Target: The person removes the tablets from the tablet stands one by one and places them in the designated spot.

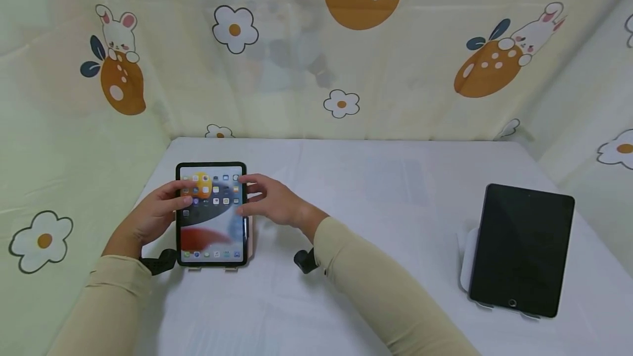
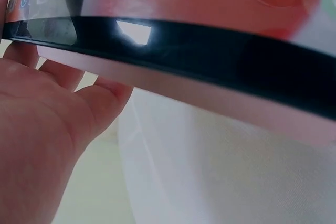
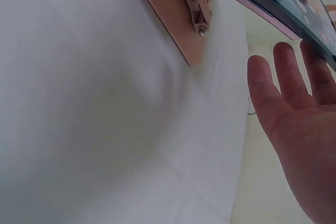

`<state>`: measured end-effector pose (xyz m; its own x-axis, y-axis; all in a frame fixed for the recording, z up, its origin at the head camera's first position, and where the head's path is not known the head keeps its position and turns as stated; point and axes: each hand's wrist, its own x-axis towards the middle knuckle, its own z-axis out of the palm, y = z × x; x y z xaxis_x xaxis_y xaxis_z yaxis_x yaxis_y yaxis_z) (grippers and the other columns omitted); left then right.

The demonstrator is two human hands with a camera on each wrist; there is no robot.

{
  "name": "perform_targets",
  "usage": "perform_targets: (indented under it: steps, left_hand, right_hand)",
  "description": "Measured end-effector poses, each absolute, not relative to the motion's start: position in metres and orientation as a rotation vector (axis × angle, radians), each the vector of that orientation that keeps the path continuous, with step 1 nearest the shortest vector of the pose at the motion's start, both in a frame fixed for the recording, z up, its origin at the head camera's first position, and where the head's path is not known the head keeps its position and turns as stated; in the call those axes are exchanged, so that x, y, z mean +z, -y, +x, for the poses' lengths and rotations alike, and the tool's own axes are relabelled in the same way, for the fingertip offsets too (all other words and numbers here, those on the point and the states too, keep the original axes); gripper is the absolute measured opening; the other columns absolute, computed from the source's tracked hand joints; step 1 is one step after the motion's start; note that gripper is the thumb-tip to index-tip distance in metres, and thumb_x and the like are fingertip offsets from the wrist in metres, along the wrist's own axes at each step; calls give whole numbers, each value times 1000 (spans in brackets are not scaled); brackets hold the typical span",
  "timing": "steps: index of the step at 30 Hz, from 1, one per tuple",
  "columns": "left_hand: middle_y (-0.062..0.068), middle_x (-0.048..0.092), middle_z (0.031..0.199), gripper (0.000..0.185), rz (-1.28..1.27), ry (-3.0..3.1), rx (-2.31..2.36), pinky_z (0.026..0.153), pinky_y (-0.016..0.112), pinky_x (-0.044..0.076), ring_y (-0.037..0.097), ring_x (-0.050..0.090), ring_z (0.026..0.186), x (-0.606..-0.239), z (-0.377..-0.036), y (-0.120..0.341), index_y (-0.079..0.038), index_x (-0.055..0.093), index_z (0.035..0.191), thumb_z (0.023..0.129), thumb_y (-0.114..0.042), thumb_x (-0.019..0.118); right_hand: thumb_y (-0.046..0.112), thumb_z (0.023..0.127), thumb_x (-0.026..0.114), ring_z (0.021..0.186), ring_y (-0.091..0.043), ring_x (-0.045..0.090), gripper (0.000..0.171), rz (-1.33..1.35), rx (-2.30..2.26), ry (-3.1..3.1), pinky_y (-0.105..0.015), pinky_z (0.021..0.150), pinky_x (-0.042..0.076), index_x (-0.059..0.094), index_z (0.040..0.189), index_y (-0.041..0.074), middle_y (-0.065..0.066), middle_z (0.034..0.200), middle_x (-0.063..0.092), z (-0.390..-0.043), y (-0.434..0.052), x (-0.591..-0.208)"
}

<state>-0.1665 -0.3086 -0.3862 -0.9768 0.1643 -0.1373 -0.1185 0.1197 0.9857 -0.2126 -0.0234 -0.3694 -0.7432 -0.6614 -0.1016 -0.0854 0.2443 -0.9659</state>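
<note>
A lit tablet (image 1: 212,229) with a black border and app icons stands upright on a pink stand (image 3: 170,14) at the table's left. My left hand (image 1: 153,213) holds its left edge, thumb over the screen. In the left wrist view, other left-hand fingers (image 2: 107,90) reach behind the edge. At the right edge is my right hand (image 1: 274,202), its thumb in front of the screen. The right wrist view shows the right-hand fingers (image 3: 289,69) extended alongside the rim, the nearest fingertip right at it.
A second tablet (image 1: 521,251), its screen dark, leans on a white stand (image 1: 467,260) at the right of the table. A white cloth covers the table (image 1: 366,180). Behind it hangs a patterned curtain (image 1: 292,70) with rabbits and flowers.
</note>
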Motion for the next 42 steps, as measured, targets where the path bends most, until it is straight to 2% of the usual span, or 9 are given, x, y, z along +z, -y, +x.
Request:
perform_targets:
  steps: [8,16,21,24,26,30,32,35,42]
  left_hand:
    - [13,32,144,29,39,-2195,1940,90,21,46,25,35,123,-382,-166,308,-42,68,116,103,-19,57]
    - [10,42,134,29,63,-2261,1856,90,20,45,22,41,118,-373,-168,306,-42,69,113,102,-17,60]
    - [17,40,138,28,56,-2328,1815,90,18,45,25,39,120,-364,-168,301,-39,69,115,100,-16,62]
    - [23,39,140,28,36,-2396,1777,87,17,47,29,39,120,-359,-168,296,-33,69,120,99,-16,64]
    - [25,40,140,30,16,-2437,1748,86,16,48,31,41,120,-356,-168,291,-25,67,128,99,-16,64]
    - [27,42,138,45,9,-2461,1718,83,19,52,35,45,117,-350,-168,280,-4,54,141,99,-15,65]
    - [28,43,137,50,17,-2473,1699,82,21,53,36,46,116,-347,-168,275,1,50,143,99,-15,65]
    - [28,45,137,49,38,-2494,1691,82,23,54,38,47,116,-343,-169,266,4,51,141,98,-13,66]
    - [26,47,136,44,62,-2529,1690,83,25,54,39,48,116,-340,-170,250,2,56,136,96,-11,68]
  right_hand:
    - [21,91,76,113,-17,55,63,-634,-1544,-2033,-34,92,50,49,147,20,-2,128,57,-211,24,-369]
    - [23,91,75,113,-17,55,58,-625,-1556,-2079,-39,94,48,51,145,21,0,121,61,-209,21,-365]
    - [19,91,75,109,-18,58,56,-625,-1615,-2063,-36,92,50,53,143,19,-2,121,60,-210,18,-363]
    - [16,92,74,107,-20,61,54,-620,-1679,-2043,-34,88,54,53,142,16,-6,123,59,-209,16,-361]
    - [12,92,73,105,-22,62,53,-604,-1731,-2029,-33,85,56,53,141,13,-8,124,57,-208,16,-361]
    - [6,93,70,102,-24,60,50,-560,-1808,-2083,-33,78,58,54,139,12,-9,122,56,-206,15,-360]
    - [5,93,69,99,-24,59,47,-535,-1830,-2146,-32,77,59,55,138,14,-8,119,56,-205,14,-360]
    - [2,95,66,98,-24,59,45,-510,-1848,-2221,-32,77,58,56,136,16,-7,117,56,-203,9,-360]
    - [-1,95,65,96,-26,61,47,-517,-1877,-2243,-34,78,58,55,137,15,-10,117,55,-202,-8,-357]
